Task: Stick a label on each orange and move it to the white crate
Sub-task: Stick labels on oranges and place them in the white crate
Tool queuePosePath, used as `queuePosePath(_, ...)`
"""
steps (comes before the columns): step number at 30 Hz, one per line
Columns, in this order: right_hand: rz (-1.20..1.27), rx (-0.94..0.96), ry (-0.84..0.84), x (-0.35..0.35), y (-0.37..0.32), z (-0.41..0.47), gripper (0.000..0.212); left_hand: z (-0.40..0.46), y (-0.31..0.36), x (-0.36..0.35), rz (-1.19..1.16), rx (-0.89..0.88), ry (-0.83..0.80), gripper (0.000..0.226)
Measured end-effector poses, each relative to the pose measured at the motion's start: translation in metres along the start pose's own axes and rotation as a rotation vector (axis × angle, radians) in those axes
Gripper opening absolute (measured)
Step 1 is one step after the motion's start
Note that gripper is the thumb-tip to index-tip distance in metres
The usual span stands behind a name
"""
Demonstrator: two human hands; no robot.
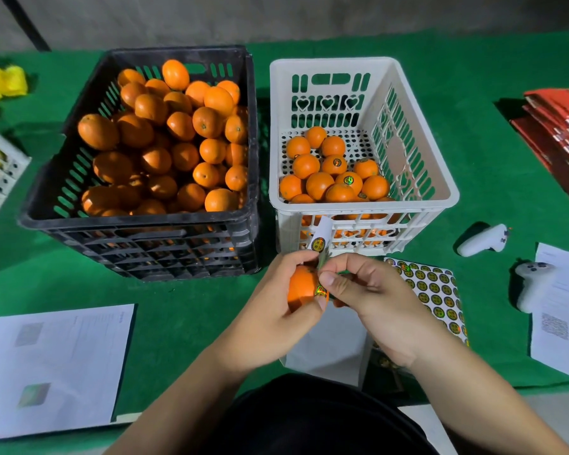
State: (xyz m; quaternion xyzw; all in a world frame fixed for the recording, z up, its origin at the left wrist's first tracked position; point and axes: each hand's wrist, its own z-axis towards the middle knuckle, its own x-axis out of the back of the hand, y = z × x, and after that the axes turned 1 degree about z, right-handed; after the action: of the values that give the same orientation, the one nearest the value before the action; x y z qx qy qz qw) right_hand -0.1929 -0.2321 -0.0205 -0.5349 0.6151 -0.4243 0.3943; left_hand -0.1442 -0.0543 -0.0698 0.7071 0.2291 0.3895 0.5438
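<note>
My left hand (270,310) grips an orange (301,289) in front of the white crate (440,188); a shiny round label (321,292) sits on the orange's right side. A strip of label backing (321,239) with one label on it sticks up from between the fingers of my left hand. My right hand (372,303) presses its thumb at the label on the orange, its fingers curled. The white crate holds several labelled oranges (329,178). The black crate (138,221) to its left is full of unlabelled oranges (165,142).
A label sheet (437,290) lies right of my hands, a white paper (329,346) beneath them. Printed papers (53,366) lie at front left and at right (562,310). Two white controllers (483,241) rest on the green cloth; red cartons (559,126) are stacked far right.
</note>
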Motion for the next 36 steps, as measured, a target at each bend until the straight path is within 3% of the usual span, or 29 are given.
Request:
queuePosePath(8,-0.179,0.006,0.005,0.007,-0.005,-0.003,0.012,-0.002,0.010,0.004,0.280,-0.060,0.019,0.061)
queuePosePath(12,0.202,-0.121,0.146,0.014,-0.005,0.005,0.018,-0.005,0.008,0.006,0.481,-0.091,0.004,0.070)
queuePosePath(14,0.290,-0.066,0.266,0.026,-0.008,0.010,0.018,-0.009,0.004,0.005,0.437,-0.043,-0.020,0.071)
queuePosePath(17,0.096,0.146,0.303,0.031,-0.006,0.008,0.006,-0.012,-0.003,0.005,0.164,0.048,0.029,0.067)
queuePosePath(19,0.006,0.199,0.217,0.020,0.001,0.001,0.028,-0.010,-0.003,0.006,0.014,0.069,0.097,0.065)
queuePosePath(22,0.058,0.192,0.089,0.000,0.016,-0.004,0.061,-0.006,-0.001,0.004,0.003,-0.001,0.170,0.064)
queuePosePath(25,0.126,0.139,0.082,-0.018,0.020,-0.004,0.085,-0.006,0.000,0.003,-0.029,-0.060,0.192,0.065)
queuePosePath(29,0.311,0.033,0.064,-0.025,0.019,-0.004,0.097,-0.007,0.002,0.001,-0.046,-0.172,0.228,0.071)
queuePosePath(36,0.502,-0.041,0.010,-0.024,0.015,-0.006,0.096,-0.006,0.008,-0.003,-0.063,-0.181,0.228,0.087)
